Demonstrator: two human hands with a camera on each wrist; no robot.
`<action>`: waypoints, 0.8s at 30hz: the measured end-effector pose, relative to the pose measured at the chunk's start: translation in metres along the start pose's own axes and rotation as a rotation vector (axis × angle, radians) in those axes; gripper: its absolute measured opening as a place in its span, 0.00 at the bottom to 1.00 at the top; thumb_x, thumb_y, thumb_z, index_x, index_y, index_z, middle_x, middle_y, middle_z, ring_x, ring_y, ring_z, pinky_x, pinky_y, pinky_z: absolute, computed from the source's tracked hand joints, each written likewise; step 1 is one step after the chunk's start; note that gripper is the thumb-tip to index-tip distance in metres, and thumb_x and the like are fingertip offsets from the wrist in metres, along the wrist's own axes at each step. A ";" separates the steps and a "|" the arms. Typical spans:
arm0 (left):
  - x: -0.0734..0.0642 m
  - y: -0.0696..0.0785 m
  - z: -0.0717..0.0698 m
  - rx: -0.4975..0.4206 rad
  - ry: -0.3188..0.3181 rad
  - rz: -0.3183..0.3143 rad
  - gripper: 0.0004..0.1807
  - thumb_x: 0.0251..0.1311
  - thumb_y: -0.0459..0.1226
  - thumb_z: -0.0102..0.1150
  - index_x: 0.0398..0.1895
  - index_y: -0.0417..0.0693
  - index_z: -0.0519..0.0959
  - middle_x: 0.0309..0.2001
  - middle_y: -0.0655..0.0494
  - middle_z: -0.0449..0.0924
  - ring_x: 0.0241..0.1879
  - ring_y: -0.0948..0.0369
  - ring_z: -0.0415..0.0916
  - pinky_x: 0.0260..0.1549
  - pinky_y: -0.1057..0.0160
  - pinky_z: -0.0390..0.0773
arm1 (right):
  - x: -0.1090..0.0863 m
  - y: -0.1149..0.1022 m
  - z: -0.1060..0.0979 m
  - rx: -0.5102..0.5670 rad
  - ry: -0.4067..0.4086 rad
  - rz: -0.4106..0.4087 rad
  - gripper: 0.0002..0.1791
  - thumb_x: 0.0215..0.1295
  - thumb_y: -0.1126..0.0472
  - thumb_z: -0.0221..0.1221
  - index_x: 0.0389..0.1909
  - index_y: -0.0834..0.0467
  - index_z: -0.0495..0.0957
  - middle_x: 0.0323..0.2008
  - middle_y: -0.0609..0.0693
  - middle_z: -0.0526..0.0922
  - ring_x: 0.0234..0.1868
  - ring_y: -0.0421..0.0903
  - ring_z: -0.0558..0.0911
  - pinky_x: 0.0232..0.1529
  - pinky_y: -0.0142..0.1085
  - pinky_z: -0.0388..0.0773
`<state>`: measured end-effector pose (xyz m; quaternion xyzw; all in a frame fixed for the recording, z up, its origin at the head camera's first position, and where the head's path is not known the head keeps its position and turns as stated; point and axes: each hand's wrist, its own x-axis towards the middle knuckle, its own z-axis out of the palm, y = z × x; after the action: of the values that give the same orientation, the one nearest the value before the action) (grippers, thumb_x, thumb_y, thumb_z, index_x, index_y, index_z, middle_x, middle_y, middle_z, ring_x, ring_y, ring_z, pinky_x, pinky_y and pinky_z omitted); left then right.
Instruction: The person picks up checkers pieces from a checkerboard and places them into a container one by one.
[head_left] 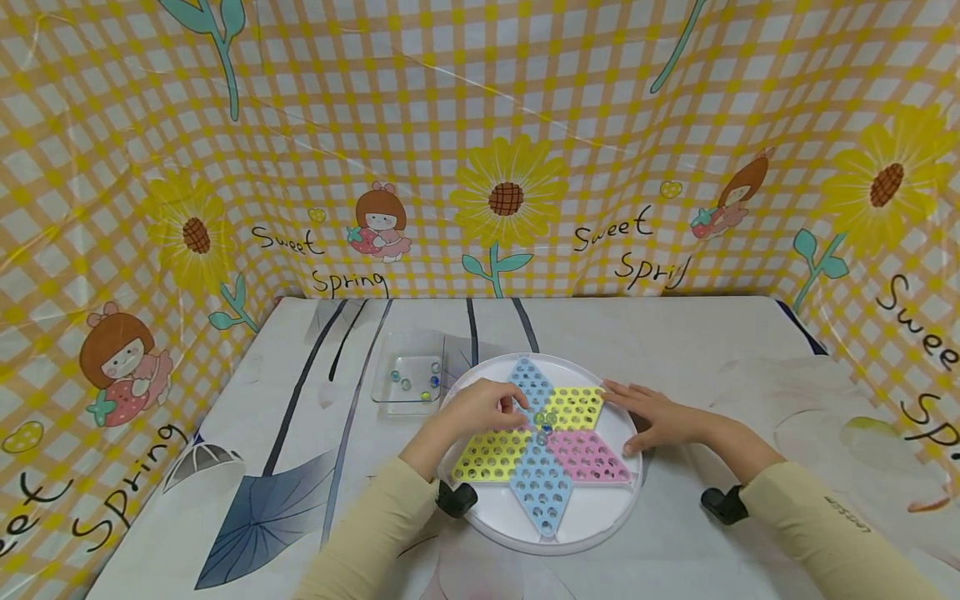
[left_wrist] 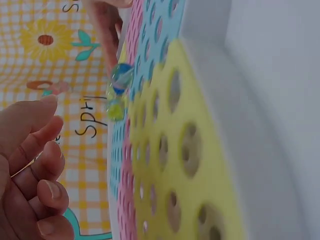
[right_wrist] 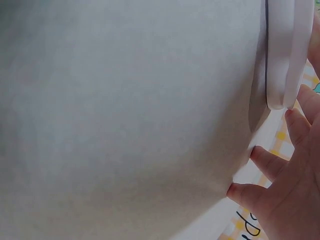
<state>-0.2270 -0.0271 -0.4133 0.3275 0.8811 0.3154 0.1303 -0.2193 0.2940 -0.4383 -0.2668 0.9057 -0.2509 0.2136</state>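
A round white Chinese checkers board (head_left: 480, 521) carries a star of blue, yellow and pink perforated sections. Several glass marbles (head_left: 546, 429) sit clustered around its centre; the left wrist view shows blue and yellow-green marbles (left_wrist: 119, 85) standing up from the holes. Just left of them, my left hand (head_left: 483, 407) hovers over the board with loosely bent fingers. Its thumb and fingers (left_wrist: 50, 192) are apart, with nothing between them. My right hand (head_left: 663, 417) lies at the board's right edge, fingers spread, the fingertips (right_wrist: 295, 117) right at the rim.
Behind and left of the board stands a clear plastic box (head_left: 382, 392) with several marbles inside. A patterned cover lies over the table (head_left: 697, 333). Yellow checked cloth (head_left: 435, 100) rises at the back and both sides.
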 end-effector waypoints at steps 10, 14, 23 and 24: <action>0.008 0.007 0.025 0.064 -0.044 -0.022 0.09 0.56 0.43 0.60 0.38 0.53 0.80 0.21 0.66 0.70 0.19 0.71 0.62 0.20 0.74 0.63 | -0.001 -0.001 -0.001 0.004 -0.002 -0.006 0.49 0.50 0.46 0.64 0.67 0.65 0.52 0.68 0.67 0.44 0.65 0.73 0.42 0.56 0.69 0.36; 0.009 0.013 0.029 0.105 -0.064 -0.050 0.09 0.55 0.44 0.61 0.38 0.55 0.79 0.22 0.66 0.72 0.21 0.70 0.64 0.22 0.74 0.64 | -0.001 -0.001 0.000 0.004 -0.004 -0.007 0.49 0.50 0.46 0.64 0.67 0.65 0.52 0.68 0.67 0.44 0.65 0.73 0.42 0.56 0.69 0.35; 0.009 0.016 0.031 0.152 -0.062 -0.089 0.07 0.54 0.45 0.62 0.34 0.56 0.78 0.24 0.66 0.72 0.23 0.69 0.65 0.24 0.73 0.64 | 0.000 -0.001 -0.001 0.004 -0.005 -0.006 0.50 0.50 0.46 0.65 0.67 0.66 0.52 0.68 0.67 0.44 0.65 0.73 0.42 0.56 0.69 0.35; 0.009 0.016 0.031 0.151 -0.061 -0.096 0.07 0.54 0.45 0.62 0.33 0.56 0.78 0.24 0.66 0.72 0.23 0.69 0.65 0.24 0.73 0.64 | 0.000 -0.001 -0.001 0.003 -0.006 -0.006 0.50 0.50 0.46 0.65 0.67 0.66 0.52 0.68 0.67 0.44 0.65 0.73 0.42 0.56 0.69 0.35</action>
<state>-0.2125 0.0024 -0.4269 0.3030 0.9127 0.2316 0.1469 -0.2194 0.2937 -0.4371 -0.2700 0.9038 -0.2523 0.2158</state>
